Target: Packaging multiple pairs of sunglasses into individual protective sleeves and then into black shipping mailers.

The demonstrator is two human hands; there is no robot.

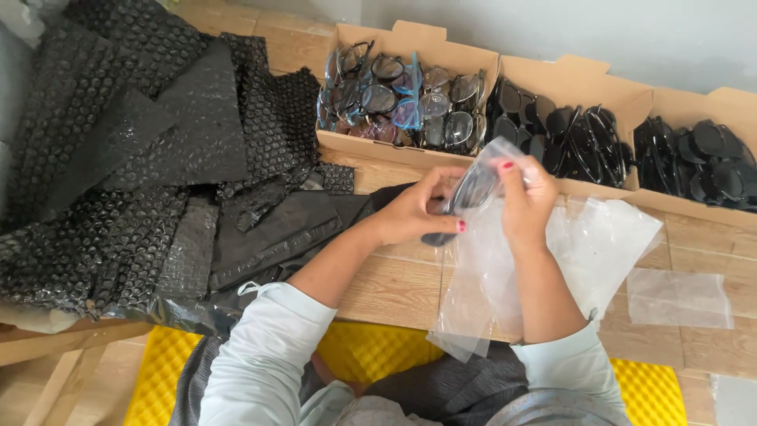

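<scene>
Black bubble wrap sheets are sprawling in a heap over the left part of the wooden surface, the largest thing lying there. Along the far edge, three open cardboard boxes are standing side by side: the left box is holding clear-lensed glasses, the middle box and the right box are holding dark sunglasses. Clear plastic bags are lying loose near the middle, with one more flat bag well apart to the right. Above these, the left hand is pinching a pair of dark glasses in its grip, while the right hand is closing its grip on the thin clear sleeve around the glasses' upper end.
</scene>
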